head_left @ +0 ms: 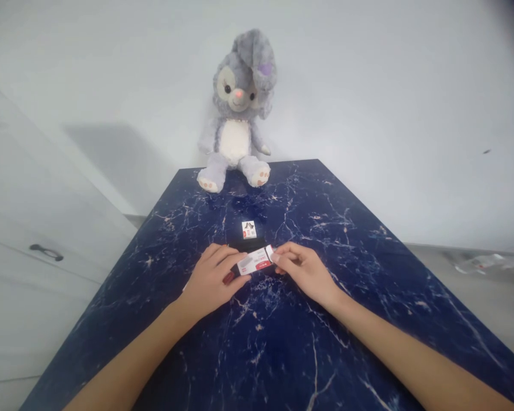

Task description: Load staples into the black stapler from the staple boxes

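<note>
Reaching in with bare forearms (389,345) from the lower left and lower right of the frame, over a dark blue marbled table (257,354). Gripping a white-and-red packet (255,261) at mid-frame, with the left hand (212,278) curled around its left end and the right hand (306,271) pinching its right end. Facing a small white carton (248,229) just above the packet and a seated grey plush rabbit (235,140) at upper middle.

Soft light throws a grey shadow (111,154) on the wall (360,85); fine print (261,258) blurs.
</note>
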Demonstrator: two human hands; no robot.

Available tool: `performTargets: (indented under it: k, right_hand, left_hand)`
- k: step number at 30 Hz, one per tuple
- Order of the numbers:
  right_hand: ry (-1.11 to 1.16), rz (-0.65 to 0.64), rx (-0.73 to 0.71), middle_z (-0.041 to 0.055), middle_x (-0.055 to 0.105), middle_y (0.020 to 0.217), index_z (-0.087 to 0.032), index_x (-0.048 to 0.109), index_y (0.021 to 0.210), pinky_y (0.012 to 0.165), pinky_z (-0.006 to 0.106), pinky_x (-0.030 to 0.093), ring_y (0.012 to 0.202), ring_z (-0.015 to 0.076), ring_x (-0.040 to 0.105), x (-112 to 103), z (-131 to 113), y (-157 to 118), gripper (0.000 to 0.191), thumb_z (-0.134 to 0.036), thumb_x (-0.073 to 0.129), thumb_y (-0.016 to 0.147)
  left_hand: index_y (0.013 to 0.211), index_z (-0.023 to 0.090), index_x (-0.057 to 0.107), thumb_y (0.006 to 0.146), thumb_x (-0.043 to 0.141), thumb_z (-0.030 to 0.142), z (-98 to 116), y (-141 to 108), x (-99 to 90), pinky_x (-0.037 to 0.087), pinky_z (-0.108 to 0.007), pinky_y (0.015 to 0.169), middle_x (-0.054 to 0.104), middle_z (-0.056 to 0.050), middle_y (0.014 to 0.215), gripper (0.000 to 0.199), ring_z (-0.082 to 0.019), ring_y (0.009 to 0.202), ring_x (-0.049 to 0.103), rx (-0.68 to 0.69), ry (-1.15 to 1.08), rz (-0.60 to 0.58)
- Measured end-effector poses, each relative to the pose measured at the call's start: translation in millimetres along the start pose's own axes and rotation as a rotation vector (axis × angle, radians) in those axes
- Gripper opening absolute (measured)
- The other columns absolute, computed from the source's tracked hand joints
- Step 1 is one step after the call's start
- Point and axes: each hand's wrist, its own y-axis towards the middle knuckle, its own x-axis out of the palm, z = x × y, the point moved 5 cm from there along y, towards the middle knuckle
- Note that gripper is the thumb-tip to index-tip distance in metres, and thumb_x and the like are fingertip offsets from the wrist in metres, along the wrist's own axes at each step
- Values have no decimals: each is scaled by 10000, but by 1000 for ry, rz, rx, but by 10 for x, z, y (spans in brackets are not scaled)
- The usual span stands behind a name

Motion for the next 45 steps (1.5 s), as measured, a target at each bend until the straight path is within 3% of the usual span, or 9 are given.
performTargets:
  k: [8, 14, 19, 22, 25, 31, 36, 39, 45]
  right_hand:
    - [-322, 32, -235, -23, 736, 886, -275, 679, 1087, 699, 270, 498, 714, 140, 663, 120, -142, -121, 184, -323, 537, 980]
    - [-181, 10, -193, -17, 721, 837, -257, 674, 1022, 685, 264, 511, 718, 147, 665, 119, -121, -107, 134, -330, 621, 922]
    - [-14, -47, -65, -29, 639, 722, -224, 602, 914, 642, 264, 493, 672, 148, 619, 131, -28, -93, 64, -281, 575, 911]
    - [-244, -48, -126, -10, 658, 793, -225, 600, 854, 647, 281, 473, 690, 156, 613, 123, -37, -89, 70, -272, 572, 897]
    - [-507, 94, -268, 32, 671, 943, -223, 599, 799, 699, 311, 468, 754, 177, 618, 62, -145, -108, 99, -281, 602, 879]
    - [-666, 267, -302, 54, 660, 898, -225, 574, 843, 725, 341, 461, 775, 206, 608, -99, -222, -93, 121, -295, 530, 930]
    - [-952, 396, -224, 118, 696, 970, -161, 545, 1197, 880, 474, 435, 922, 324, 639, -223, -123, -21, 350, -345, 562, 899]
    - [-903, 281, -161, 110, 722, 956, -150, 498, 1308, 890, 489, 450, 888, 317, 669, -174, -69, -1, 463, -345, 558, 893]
    - [-442, 120, 67, 135, 724, 1147, -206, 489, 1328, 804, 403, 532, 866, 259, 719, -67, -58, -45, 512, -364, 613, 856]
  left_hand:
    - [1137, 181, 651, 829, 746, 271, 137, -12, -86, 495, -413, 835, 698, -92, 998, 335, -246, 914, 595, 151, 171, 82]
    - [1175, 177, 637, 827, 760, 371, 155, -31, -59, 482, -407, 796, 685, -92, 958, 417, -242, 886, 598, 146, 128, 69]
    - [1274, 187, 588, 876, 658, 512, 48, -16, -148, 497, -420, 842, 699, -111, 1090, 519, -241, 944, 629, 284, -115, -104]
    - [1212, 200, 629, 884, 635, 308, -231, -3, -274, 504, -425, 855, 711, -106, 1087, 346, -237, 949, 644, 153, -105, -25]
    - [1032, 224, 684, 858, 611, 173, -438, -30, -281, 520, -378, 794, 730, -49, 949, 195, -187, 820, 641, 108, -82, -3]
    - [1044, 216, 694, 866, 586, 179, -652, -71, -196, 536, -404, 901, 679, -79, 1039, 211, -212, 977, 635, -104, -8, 100]
    - [1304, 207, 602, 888, 598, 255, -680, -79, -4, 475, -477, 1038, 661, -98, 1222, 418, -260, 1170, 574, -173, -42, -146]
    - [1347, 213, 588, 856, 655, 299, -694, -103, 84, 478, -481, 1037, 674, -100, 1202, 502, -276, 1194, 561, -232, -74, -252]
    - [1337, 305, 601, 821, 719, 411, -760, -132, 94, 521, -434, 958, 712, -46, 1142, 540, -248, 1020, 677, -484, -157, -307]
